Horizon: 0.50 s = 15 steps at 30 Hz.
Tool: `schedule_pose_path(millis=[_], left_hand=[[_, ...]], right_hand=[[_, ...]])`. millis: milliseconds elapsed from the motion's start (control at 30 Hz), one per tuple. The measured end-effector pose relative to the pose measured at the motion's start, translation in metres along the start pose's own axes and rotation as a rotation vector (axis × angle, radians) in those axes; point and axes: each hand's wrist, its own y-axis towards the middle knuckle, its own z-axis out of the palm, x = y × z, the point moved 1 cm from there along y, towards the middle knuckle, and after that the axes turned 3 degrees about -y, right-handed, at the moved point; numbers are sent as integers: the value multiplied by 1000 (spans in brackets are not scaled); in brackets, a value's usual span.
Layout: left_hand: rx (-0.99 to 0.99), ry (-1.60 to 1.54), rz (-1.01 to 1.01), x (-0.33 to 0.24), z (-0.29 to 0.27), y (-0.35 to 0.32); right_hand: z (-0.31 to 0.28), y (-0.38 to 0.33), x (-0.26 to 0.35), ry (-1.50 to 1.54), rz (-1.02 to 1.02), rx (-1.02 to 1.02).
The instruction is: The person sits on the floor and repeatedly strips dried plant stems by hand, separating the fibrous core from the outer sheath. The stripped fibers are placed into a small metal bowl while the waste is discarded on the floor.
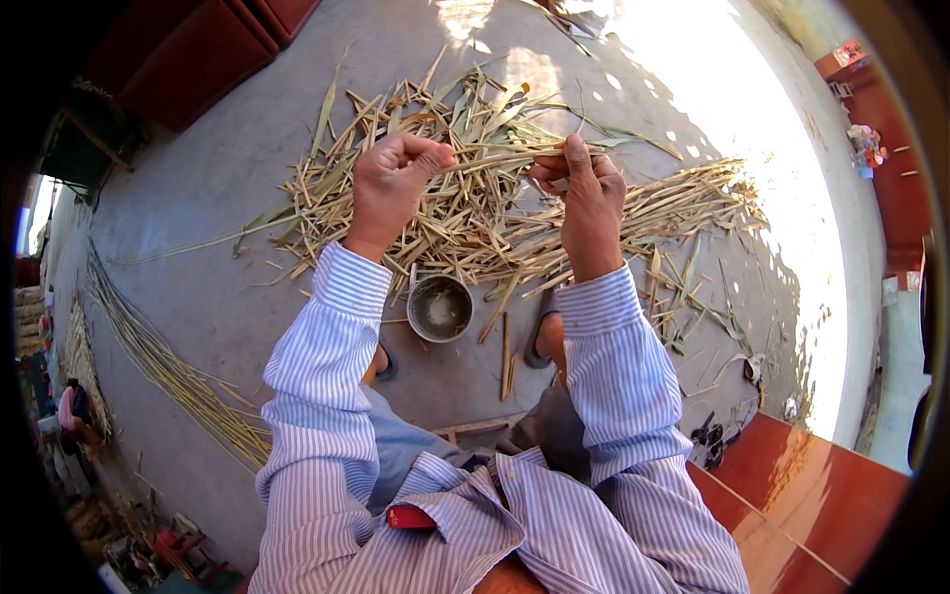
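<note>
A pale dry reed stalk (495, 158) spans the gap between my hands, above a heap of plant pieces. My left hand (391, 188) is closed in a pinch at its left end. Thumb and fingers of my right hand (584, 193) are pressed together on its right part. Below them spreads a loose heap of cut stalks and dry leaves (445, 223). Longer stalks (683, 203) lie in a bundle reaching to the right. Between my feet and the heap stands a round metal pot (440, 309) with a handle, its contents unclear.
Long thin stems (163, 342) lie on the grey floor at left. Red tiles (802, 495) form a surface at lower right. A dark red sofa (203, 64) stands at far left. Bright sunlight falls along the right. Someone (79, 408) is at the left rim.
</note>
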Motion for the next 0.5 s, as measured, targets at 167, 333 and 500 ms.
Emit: schedule_pose_path(millis=[167,333,500], left_hand=[[7,375,153,-12,-19,11],[95,835,773,-4,12,-3],[40,639,761,-14,20,-2]], right_hand=[[-3,4,3,-29,23,-57],[-6,5,5,-62,57,-93],[-12,7,5,-47,112,-158]])
